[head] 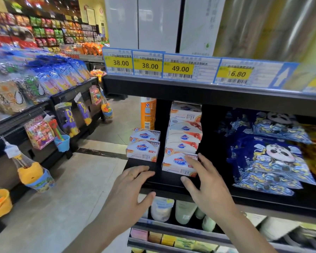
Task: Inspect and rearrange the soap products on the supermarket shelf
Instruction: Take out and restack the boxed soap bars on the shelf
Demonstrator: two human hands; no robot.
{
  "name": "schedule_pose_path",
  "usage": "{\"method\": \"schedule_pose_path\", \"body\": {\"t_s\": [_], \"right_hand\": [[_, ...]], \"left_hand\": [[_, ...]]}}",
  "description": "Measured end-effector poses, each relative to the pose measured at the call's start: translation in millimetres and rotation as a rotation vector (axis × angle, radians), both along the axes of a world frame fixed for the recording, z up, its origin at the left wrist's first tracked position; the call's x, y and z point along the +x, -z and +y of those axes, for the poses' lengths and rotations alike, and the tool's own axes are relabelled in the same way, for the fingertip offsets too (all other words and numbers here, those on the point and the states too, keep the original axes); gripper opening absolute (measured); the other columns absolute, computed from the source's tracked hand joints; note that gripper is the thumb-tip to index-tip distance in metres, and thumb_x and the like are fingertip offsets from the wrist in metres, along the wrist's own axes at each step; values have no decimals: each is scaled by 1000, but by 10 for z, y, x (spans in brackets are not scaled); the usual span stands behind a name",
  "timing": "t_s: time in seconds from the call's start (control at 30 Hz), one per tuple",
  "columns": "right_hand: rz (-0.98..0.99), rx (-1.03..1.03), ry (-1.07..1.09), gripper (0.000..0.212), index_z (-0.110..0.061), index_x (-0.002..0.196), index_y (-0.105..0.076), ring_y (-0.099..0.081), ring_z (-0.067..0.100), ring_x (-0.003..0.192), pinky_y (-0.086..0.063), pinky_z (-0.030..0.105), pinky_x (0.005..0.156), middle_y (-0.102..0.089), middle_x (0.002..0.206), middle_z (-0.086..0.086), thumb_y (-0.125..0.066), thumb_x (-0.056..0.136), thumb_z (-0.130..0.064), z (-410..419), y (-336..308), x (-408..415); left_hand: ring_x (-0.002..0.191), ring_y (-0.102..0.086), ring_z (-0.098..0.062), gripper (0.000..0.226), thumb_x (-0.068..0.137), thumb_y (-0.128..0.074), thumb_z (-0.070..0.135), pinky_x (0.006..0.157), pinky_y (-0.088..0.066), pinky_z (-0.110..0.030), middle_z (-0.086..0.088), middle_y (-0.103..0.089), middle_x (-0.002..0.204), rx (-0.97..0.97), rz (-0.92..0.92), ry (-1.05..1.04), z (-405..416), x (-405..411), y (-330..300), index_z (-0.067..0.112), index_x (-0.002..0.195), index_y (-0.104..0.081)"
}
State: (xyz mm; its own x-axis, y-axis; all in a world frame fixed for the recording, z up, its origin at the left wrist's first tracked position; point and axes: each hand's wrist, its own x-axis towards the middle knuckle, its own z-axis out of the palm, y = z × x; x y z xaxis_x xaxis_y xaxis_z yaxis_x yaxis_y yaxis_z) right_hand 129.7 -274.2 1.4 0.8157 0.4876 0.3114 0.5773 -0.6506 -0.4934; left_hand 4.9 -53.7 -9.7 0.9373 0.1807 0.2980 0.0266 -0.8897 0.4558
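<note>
White soap boxes with a blue and red logo stand on the black shelf (pixel 170 181). Two of them form the left stack (pixel 143 148). A taller stack of several boxes (pixel 185 128) rises to the right, and one box (pixel 177 164) lies at its front. My right hand (pixel 206 185) has straight fingers touching the right end of that front box, thumb on the shelf. My left hand (pixel 133 187) rests flat on the shelf's front edge, fingers straight, holding nothing. A ring shows on one of its fingers.
An orange bottle (pixel 148 114) stands behind the left stack. Blue panda-print packs (pixel 268 154) fill the shelf to the right. Price tags (pixel 179 68) line the shelf above. Bottles (pixel 182 210) sit on the shelf below. Toys hang along the aisle at left (pixel 66 121).
</note>
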Motion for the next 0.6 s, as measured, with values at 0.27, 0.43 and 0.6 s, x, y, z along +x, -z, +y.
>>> {"method": "schedule_pose_path", "body": {"t_s": [0.27,0.43,0.6], "right_hand": [[-4,269,-78,43,-38,120,-63,-53,0,122,-50,34,100,-51,131,-21,-82,84,-23,-108,-67,-62],[-30,429,-171,46,-35,112,-67,-52,8,131,-55,38,96,-50,138,-19,-85,80,-7,-194,-170,-255],[-44,528,-254,38,-27,105,-65,-52,21,136,-57,44,92,-52,144,-8,-85,81,-7,-203,-306,-466]], "left_hand": [[140,-26,7,54,93,-64,50,119,-32,-29,33,-34,150,-55,20,-8,-5,-21,-55,47,144,-46],[134,-41,11,72,84,-78,47,111,-41,-25,38,-48,138,-362,-16,16,-42,-86,-264,53,145,-40],[134,-47,6,87,79,-88,26,108,-44,-28,37,-53,138,-414,-82,117,-169,-146,-514,52,146,-38]]}}
